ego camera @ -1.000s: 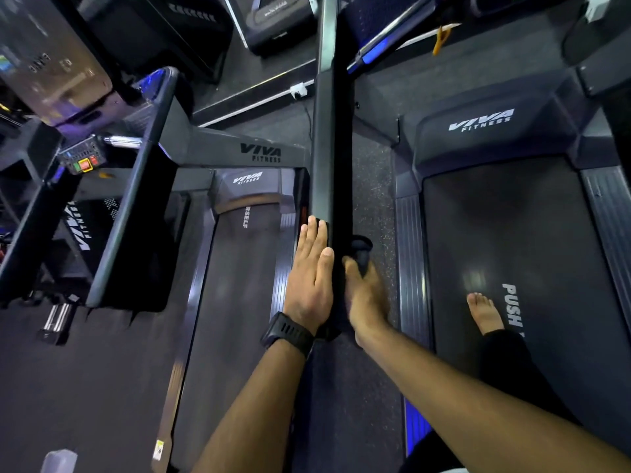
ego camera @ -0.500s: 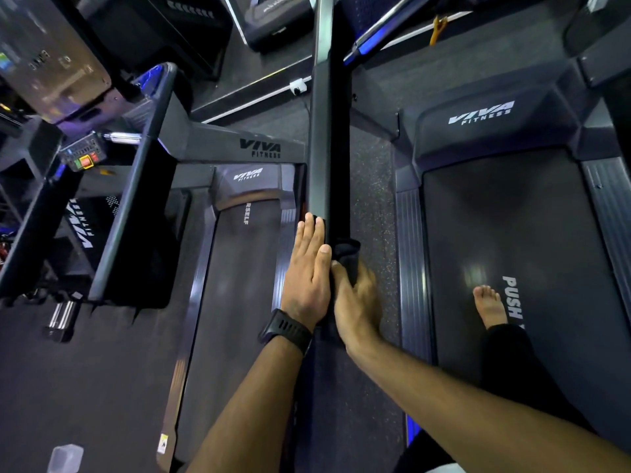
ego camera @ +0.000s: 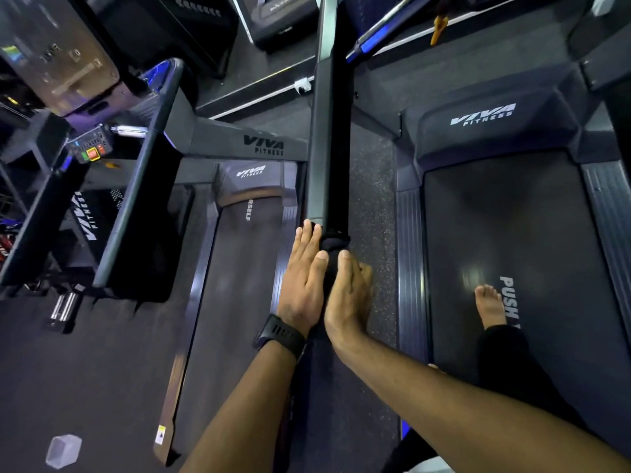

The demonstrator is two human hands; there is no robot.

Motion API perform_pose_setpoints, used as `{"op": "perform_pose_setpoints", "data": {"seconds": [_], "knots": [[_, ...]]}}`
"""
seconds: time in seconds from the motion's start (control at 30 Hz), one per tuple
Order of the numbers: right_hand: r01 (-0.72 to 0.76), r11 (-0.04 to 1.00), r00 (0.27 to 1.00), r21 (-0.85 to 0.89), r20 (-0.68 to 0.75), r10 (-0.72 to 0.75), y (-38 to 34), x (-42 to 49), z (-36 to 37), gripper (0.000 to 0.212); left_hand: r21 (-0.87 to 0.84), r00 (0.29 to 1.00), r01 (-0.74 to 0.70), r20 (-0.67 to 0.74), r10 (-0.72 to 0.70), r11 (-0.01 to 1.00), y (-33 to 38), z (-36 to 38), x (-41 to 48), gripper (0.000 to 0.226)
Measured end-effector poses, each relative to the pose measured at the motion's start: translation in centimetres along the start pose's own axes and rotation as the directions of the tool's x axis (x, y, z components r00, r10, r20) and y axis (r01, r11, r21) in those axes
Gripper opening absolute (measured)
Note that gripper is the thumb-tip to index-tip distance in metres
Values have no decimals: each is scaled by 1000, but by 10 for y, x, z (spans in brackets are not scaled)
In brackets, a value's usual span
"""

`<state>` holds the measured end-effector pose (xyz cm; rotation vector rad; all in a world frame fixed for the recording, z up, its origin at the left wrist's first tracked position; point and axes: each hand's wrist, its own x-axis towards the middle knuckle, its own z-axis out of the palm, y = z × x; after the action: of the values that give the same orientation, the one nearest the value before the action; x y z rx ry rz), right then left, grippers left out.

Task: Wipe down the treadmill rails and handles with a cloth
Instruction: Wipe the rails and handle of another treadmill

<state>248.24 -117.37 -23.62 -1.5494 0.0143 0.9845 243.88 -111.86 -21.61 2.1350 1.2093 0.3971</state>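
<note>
A long dark treadmill handrail runs from the top of the head view down to my hands. A dark cloth is wrapped over the rail just ahead of my fingers. My left hand, a black watch on its wrist, lies flat with straight fingers against the rail's left side. On the rail's right side my right hand presses the cloth, its thumb on top. Its fingers are hidden behind the rail.
I stand on a Viva Fitness treadmill belt at the right, one bare foot on it. A second treadmill with console arms stands at the left. A clear plastic cup lies on the floor, lower left.
Both hands and the cloth have slid a little forward along the rail, away from me. The hands now lie closer together.
</note>
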Motion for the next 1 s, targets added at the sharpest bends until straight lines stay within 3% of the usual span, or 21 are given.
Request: {"op": "perform_pose_setpoints", "data": {"seconds": [0.1,0.2,0.37,0.47,0.6,0.73,0.9,1.0], "knots": [[99,994,995,37,8,-99,-14,8,0,63,-157,997,59,-38,-65,986,1,-2,-11,62],[202,979,977,12,60,-202,-20,16,-4,47,-73,995,-9,-102,2,997,13,-6,-17,63],[168,983,985,79,37,-171,-52,32,-24,68,-195,977,-36,-211,-7,980,50,-9,0,34],[83,970,994,226,57,-98,-74,44,-41,48,-320,965,-59,-262,-29,946,74,-1,17,36],[142,946,984,290,60,-166,-107,61,-60,46,-498,978,-83,-206,-25,863,104,14,42,36],[263,929,963,260,-5,-271,-149,83,-86,60,-447,971,-170,-230,71,878,143,28,74,23],[339,885,933,319,6,-359,-206,105,-129,31,-539,978,-188,-176,109,821,196,47,121,14],[381,881,923,281,-55,-381,-236,125,-156,28,-546,979,-200,-146,142,814,234,64,146,13]]}}
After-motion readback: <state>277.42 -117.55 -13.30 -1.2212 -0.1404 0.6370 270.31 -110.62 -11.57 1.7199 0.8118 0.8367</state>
